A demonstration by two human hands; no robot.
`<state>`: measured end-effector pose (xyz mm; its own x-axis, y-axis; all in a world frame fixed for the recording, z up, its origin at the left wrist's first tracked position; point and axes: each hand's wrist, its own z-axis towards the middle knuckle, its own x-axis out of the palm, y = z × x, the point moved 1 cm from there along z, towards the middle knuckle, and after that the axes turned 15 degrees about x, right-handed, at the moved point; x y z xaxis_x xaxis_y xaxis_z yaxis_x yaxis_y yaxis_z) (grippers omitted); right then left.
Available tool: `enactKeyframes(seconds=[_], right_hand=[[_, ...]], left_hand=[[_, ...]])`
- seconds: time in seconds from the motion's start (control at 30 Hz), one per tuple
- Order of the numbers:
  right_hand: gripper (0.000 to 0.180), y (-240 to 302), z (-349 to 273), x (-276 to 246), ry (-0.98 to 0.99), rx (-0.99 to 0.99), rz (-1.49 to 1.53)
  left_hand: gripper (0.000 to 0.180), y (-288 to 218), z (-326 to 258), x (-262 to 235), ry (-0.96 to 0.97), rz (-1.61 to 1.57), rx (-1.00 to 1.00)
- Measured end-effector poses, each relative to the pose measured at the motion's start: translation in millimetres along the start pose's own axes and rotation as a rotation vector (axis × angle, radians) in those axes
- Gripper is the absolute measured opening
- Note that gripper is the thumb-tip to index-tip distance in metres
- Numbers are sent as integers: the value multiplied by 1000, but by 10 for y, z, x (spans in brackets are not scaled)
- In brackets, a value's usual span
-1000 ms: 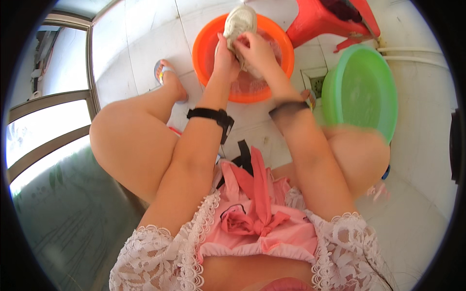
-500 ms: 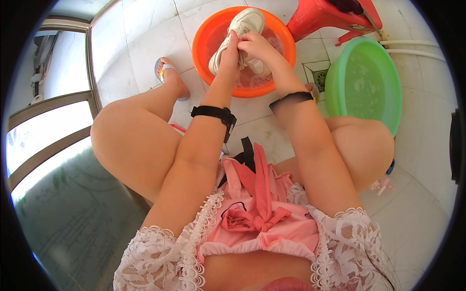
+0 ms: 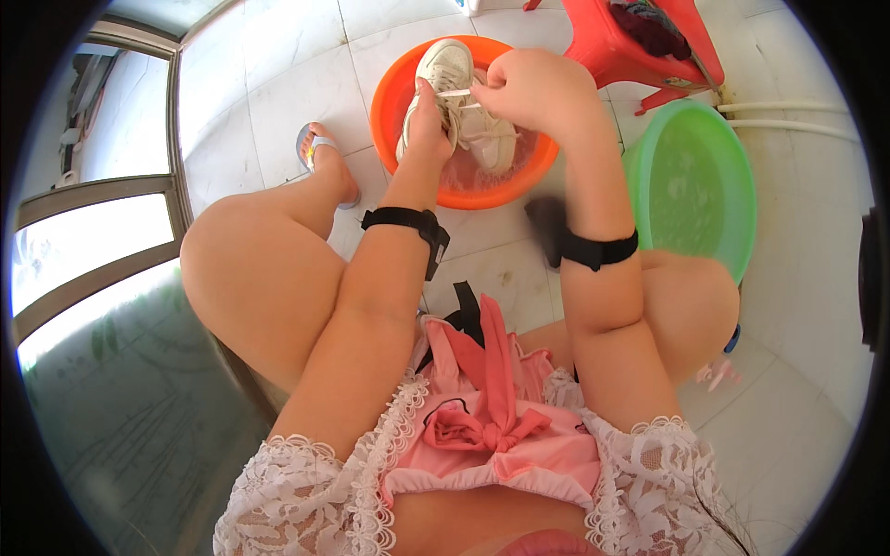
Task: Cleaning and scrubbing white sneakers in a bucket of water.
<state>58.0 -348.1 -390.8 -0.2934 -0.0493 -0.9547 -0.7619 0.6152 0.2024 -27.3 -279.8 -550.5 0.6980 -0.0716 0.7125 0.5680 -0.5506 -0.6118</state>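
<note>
My left hand (image 3: pixel 427 128) grips a white lace-up sneaker (image 3: pixel 445 63) above an orange basin (image 3: pixel 482 198). The fingers of my right hand (image 3: pixel 540 89) pinch the white shoelace (image 3: pixel 453 94), which stretches taut from the sneaker toward them. A second white sneaker (image 3: pixel 491 153) lies in the basin's sudsy water, just right of the held one. How my left fingers lie on the sneaker's far side is hidden.
Right of the basin stands a green tub (image 3: pixel 691 185) of cloudy water. A red plastic stool (image 3: pixel 598 42) with dark cloth (image 3: pixel 649 28) on it is at the back right. White pipes (image 3: pixel 788 116) run along the right wall; a glass door frame (image 3: pixel 176 139) is at left.
My right hand has drawn away from the sneaker to the right, pulling the lace out with it. The held sneaker sits slightly lower in view, and the second sneaker shows more.
</note>
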Motion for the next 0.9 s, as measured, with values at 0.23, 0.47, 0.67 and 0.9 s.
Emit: enactKeyframes(seconds=[0.23, 0.47, 0.67, 0.9], right_hand=[[28, -76, -23, -35, 157, -180, 424], [27, -165, -195, -609, -75, -39, 263], [24, 32, -32, -13, 406, -244, 235], [21, -388, 479, 863, 158, -2, 623]], left_hand=[[58, -82, -45, 174, -36, 86, 14], [58, 183, 178, -473, -97, -114, -68], [60, 6, -99, -38, 152, -366, -225], [60, -81, -107, 151, 197, -308, -206]])
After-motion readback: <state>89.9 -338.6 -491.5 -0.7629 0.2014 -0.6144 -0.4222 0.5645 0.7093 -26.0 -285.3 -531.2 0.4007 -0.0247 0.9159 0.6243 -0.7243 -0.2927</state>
